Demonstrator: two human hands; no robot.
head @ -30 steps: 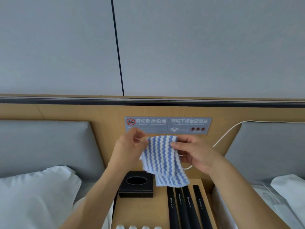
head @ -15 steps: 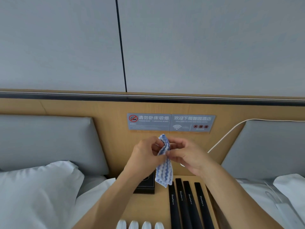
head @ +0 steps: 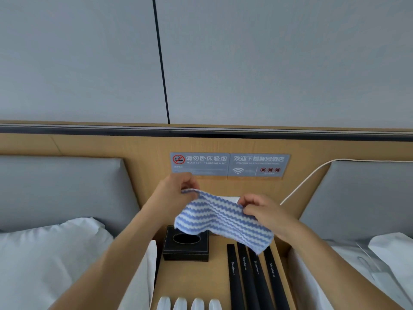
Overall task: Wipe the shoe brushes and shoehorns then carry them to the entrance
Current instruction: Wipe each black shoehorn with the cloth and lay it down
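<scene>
A single wide-angle camera on my head looks forward and slightly down from close range, between two beds, facing the wooden headboard panel (head: pixel 93 144) and grey wall at 12 o'clock. My forearms enter from 7 and 5 o'clock, meeting near centre above the bedside table (head: pixel 219 260), which fills 6 o'clock. Straight lines bow toward the edges. No second view shares this scene.

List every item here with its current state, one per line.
striped cloth: spread out, held in the air
left hand: pinching one cloth edge
right hand: pinching the other edge
shoehorns: four, side by side on nightstand, untouched
tissue box: on nightstand
</scene>
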